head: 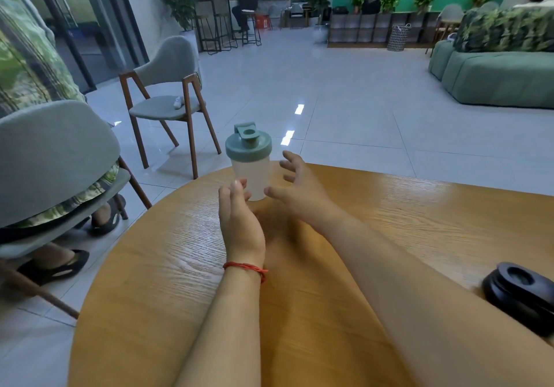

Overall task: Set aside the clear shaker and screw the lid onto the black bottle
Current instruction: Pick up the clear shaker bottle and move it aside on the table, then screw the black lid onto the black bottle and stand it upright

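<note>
Shaker (pixel 251 168) of clear frosted plastic, upright near the far edge of a round wooden table (pixel 374 213), capped with a sage-green screw lid (pixel 248 144) whose flip spout stands raised; nothing visible inside the cup. Left hand (pixel 239 216) just beside the shaker's lower left, fingers straight and together, palm turned inward, fingertips (pixel 236 185) level with the cup's base and at most brushing it; contact not certain. Right hand (pixel 295 189) on the shaker's right, spread wide, fingers curled loosely, thumb tip reaching toward the cup's lower wall without clearly touching. Neither hand closed around anything. Red string bracelet (pixel 246 267) on the left wrist. Both bare forearms stretched forward across the tabletop. Black round lid (pixel 521 292) lying at the table's right edge, well apart from the shaker, partly cut off by the picture border; black bottle itself not identifiable. Beyond the table, pale tiled floor, grey upholstered chair (pixel 168 93) with wooden legs to the left, green sofa (pixel 494 78) at far right.
</note>
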Demonstrator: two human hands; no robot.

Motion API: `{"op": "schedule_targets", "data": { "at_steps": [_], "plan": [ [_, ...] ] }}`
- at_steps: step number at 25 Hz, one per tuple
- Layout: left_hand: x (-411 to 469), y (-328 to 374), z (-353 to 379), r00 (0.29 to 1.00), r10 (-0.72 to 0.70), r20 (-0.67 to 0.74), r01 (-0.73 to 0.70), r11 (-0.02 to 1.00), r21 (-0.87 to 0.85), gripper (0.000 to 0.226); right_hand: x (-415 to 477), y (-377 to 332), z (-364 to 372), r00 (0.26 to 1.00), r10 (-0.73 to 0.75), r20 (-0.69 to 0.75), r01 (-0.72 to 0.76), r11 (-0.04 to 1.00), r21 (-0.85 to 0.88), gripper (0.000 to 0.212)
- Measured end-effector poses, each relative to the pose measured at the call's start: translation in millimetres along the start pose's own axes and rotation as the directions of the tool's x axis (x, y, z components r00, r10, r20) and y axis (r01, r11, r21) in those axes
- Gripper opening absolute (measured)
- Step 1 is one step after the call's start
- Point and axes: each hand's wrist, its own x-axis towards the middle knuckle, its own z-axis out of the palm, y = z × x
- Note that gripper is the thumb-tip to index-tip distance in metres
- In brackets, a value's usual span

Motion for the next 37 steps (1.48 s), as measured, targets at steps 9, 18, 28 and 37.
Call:
{"op": "schedule_targets", "data": {
  "at_steps": [9,18,28,37],
  "plan": [
    [-89,-3,52,0.883,0.251,0.398,-0.314,0.944,0.103,0.032,-142,-1,-125,0.984,-0.029,-0.175,0.013,0.996,-0.091,0.095],
    [-209,-32,134,0.616,0.255,0.746,-0.539,0.826,0.163,0.025,-257,34,-243,0.921,-0.014,-0.39,-0.053,0.986,-0.16,0.088],
    [-234,-42,160,0.327,0.118,0.938,-0.78,0.595,0.197,0.068,-277,102,-313,0.737,-0.281,-0.615,-0.12,0.841,-0.528,0.056],
    [-225,-43,154,0.41,0.195,0.891,-0.811,0.524,0.259,0.063,-276,116,-324,0.707,-0.145,-0.692,-0.558,0.487,-0.672,0.071]
  ]
}}
